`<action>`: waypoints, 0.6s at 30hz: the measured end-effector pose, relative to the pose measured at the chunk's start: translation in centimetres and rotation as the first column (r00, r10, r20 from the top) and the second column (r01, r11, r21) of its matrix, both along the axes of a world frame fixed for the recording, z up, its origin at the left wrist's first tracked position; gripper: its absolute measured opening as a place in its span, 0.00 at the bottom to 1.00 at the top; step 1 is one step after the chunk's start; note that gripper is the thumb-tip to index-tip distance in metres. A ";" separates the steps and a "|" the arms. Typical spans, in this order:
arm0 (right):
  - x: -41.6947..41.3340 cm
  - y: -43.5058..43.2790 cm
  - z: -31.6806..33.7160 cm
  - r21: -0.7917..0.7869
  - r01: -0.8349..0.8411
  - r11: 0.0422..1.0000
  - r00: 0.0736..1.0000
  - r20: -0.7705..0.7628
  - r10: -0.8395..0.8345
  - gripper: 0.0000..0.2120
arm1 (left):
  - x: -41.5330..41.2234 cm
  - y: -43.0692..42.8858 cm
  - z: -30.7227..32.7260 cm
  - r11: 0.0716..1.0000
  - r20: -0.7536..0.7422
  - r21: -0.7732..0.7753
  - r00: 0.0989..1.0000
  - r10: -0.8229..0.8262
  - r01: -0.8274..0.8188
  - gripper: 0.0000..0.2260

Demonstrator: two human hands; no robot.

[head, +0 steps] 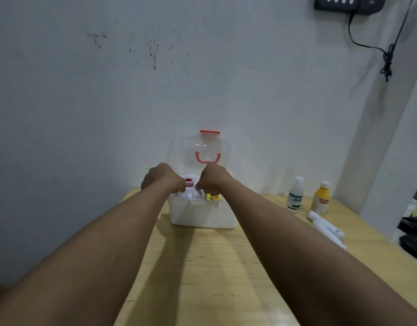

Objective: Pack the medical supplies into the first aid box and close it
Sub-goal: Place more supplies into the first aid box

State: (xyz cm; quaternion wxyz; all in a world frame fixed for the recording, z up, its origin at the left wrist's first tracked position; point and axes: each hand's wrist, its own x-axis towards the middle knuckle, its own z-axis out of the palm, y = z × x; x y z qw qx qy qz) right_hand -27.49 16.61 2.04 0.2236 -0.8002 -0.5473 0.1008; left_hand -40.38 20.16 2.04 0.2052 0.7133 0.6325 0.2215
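first aid box open; both hands' fingers curl inside, their grip unclear; labels unreadable.

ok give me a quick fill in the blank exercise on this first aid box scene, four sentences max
1. The lid of the first aid box stands ____.
2. Both hands, the left hand and the right hand, are at the ____ of the box.
3. The yellow bottle stands on the wooden table to the ____ of the box.
4. Beside the yellow bottle stands a ____ bottle.

Missing words: open; top; right; white
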 end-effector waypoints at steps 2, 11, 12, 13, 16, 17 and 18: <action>0.1 0.0 -0.2 0.004 -0.013 1.000 1.000 0.009 0.013 0.09 | -0.1 0.0 0.0 1.000 -0.001 0.013 1.000 0.004 -0.004 0.17; 1.7 -2.7 0.9 0.071 0.044 0.997 0.991 0.124 -0.052 0.06 | 1.0 -0.9 0.4 0.990 0.058 0.140 0.998 0.004 -0.012 0.11; 2.2 -3.2 1.0 0.074 0.053 0.996 0.990 0.128 -0.062 0.06 | 1.4 -1.1 0.5 0.986 0.076 0.164 0.997 -0.006 -0.006 0.09; 2.8 -3.8 1.2 0.075 0.066 0.995 0.988 0.136 -0.076 0.06 | 1.9 -1.5 0.5 0.982 0.093 0.189 0.995 -0.027 0.009 0.07; 5.0 -6.2 1.6 0.061 0.114 0.992 0.978 0.167 -0.123 0.05 | 4.1 -2.9 0.6 0.961 0.131 0.259 0.982 -0.139 0.101 0.04; 5.8 -7.1 1.8 0.051 0.131 0.990 0.974 0.179 -0.138 0.05 | 4.9 -3.5 0.7 0.949 0.132 0.281 0.973 -0.189 0.146 0.05; 6.6 -8.0 1.9 0.045 0.146 0.988 0.969 0.193 -0.152 0.04 | 5.8 -4.1 0.9 0.935 0.130 0.300 0.963 -0.237 0.190 0.07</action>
